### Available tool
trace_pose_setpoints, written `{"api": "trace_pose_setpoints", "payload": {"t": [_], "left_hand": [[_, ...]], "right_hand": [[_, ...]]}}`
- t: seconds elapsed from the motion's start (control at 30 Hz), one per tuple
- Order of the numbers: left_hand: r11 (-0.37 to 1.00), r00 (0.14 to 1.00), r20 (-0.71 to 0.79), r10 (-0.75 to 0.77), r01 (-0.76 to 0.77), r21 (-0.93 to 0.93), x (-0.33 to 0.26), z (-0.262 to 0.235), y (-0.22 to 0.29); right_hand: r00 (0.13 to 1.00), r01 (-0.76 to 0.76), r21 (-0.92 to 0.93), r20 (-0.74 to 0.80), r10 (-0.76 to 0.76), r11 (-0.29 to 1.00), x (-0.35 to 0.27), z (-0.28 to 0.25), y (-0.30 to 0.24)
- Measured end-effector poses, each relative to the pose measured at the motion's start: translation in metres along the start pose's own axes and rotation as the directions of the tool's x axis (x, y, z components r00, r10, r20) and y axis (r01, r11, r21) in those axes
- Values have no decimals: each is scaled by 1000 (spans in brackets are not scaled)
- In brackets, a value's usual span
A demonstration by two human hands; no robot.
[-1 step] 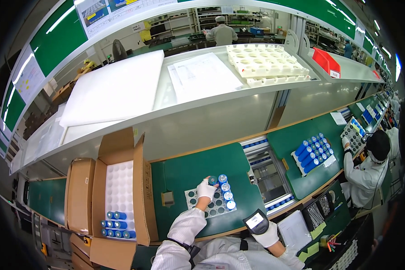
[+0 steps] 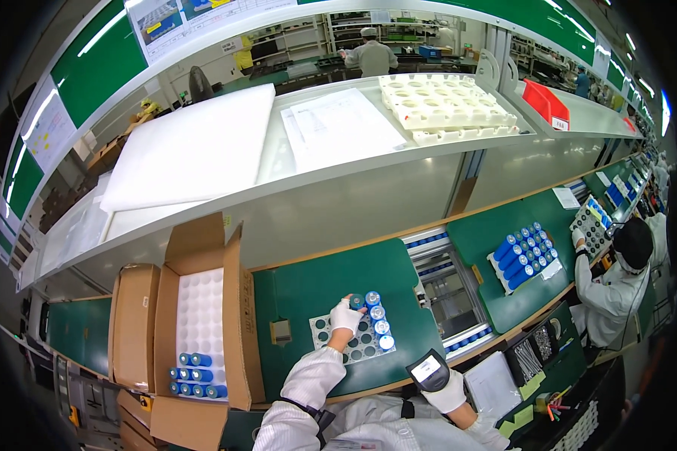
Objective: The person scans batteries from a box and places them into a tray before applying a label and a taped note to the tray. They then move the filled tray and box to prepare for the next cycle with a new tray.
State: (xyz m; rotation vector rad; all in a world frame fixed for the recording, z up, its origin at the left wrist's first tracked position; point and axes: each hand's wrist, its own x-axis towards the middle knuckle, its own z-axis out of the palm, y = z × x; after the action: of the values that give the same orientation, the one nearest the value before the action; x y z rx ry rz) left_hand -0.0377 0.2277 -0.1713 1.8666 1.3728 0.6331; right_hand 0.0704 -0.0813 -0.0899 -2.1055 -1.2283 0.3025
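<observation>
No shift since the earlier frame: my left hand (image 2: 345, 316) stays on the blue cell (image 2: 357, 301).
Cell pinched above grey tray (image 2: 331, 329); right hand (image 2: 445, 391) closed around handheld scanner (image 2: 426, 369), well right.

**Layout around the holder tray**

Holder tray (image 2: 357, 338) lies on the counter (image 2: 316, 289); cylinder cells (image 2: 378, 322) stand in its right side. Open carton (image 2: 200, 331) sits left of tray, conveyor (image 2: 447, 289) right, shelf (image 2: 278, 150) behind and above.

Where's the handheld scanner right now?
In the head view, the handheld scanner is in the gloved right hand, low centre-right, just right of the grey holed tray.
</observation>
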Motion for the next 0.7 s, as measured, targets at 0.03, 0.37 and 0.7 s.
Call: {"api": "trace_pose_setpoints", "payload": {"t": [0.03, 0.37, 0.7], "left_hand": [[999, 999, -4, 36, -35, 24, 0, 2, 0], [994, 999, 7, 31, -30, -103, -3, 12, -17], [924, 917, 136, 375, -359, -130, -109, -136, 93]], "right_hand": [[1000, 14, -81, 2, -13, 997, -1, 2, 4], [996, 34, 164, 71, -46, 986, 9, 2, -5], [993, -17, 346, 114, -24, 938, 25, 22, -6]]}}
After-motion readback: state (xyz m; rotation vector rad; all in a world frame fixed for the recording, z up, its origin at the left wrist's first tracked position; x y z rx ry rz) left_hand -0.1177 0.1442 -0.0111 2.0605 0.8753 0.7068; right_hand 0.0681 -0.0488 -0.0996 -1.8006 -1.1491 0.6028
